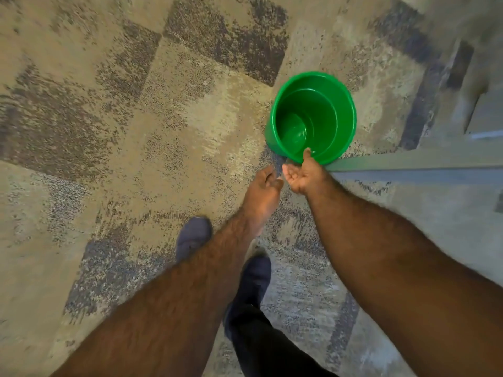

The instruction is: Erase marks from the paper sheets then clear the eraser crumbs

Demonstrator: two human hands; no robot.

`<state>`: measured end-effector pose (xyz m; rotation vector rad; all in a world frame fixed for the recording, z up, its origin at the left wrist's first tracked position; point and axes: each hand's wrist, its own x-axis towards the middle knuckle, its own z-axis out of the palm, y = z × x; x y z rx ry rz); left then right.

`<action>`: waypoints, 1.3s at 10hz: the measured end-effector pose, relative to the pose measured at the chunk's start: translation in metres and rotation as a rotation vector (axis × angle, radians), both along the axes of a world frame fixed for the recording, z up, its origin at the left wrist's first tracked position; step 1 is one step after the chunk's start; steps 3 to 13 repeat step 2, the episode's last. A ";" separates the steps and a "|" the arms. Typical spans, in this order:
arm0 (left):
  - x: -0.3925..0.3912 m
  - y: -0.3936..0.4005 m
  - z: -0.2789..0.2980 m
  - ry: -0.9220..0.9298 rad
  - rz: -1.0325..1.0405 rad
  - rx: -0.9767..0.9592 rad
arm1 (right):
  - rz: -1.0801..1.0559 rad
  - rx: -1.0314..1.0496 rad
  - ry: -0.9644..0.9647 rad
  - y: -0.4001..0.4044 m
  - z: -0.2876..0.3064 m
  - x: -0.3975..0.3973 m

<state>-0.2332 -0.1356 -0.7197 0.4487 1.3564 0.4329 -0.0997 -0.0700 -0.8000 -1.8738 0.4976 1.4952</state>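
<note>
A green bin (pixel 313 118) is seen standing upright on the patterned carpet (pixel 109 131), close against the grey edge of a bench (pixel 408 161). Nothing can be made out inside the bin. No paper sheets and no eraser are in view, and eraser crumbs are too small to be distinguished.

The right hand (pixel 302 172) is held palm-up and cupped just short of the bin's near rim, with the thumb raised over that rim. This grip is relaxed and open; nothing is clasped in it. The left hand (pixel 262 194) is held just beside it, back upward, with the fingers curled loosely inward. Whether anything is pinched in it cannot be told.

The step in hand is judged to be the disposal of collected crumbs.

Risks from this position:

1. Most of the cupped palm lies outside the rim. If it is tipped here, crumbs would be dropped onto the carpet, where the mottled pile would hide them.
2. If the palm is brushed by the left hand before it is over the opening, crumbs could be scattered sideways.
3. The bin appears light. If the rim is struck by the thumb, it could be tipped or shifted.
4. The frame is blurred by movement. An unsteady stance, with the feet (pixel 193 235) set close together, could cause the opening to be missed.
</note>
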 end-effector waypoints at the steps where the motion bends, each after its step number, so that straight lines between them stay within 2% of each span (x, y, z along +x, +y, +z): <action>1: -0.004 -0.002 0.021 -0.017 -0.020 0.025 | 0.246 -0.111 -0.030 -0.010 0.024 -0.011; 2: -0.011 -0.010 0.047 0.024 -0.051 0.055 | 0.586 -0.151 -0.207 -0.023 0.059 -0.033; 13: -0.011 -0.010 0.047 0.024 -0.051 0.055 | 0.586 -0.151 -0.207 -0.023 0.059 -0.033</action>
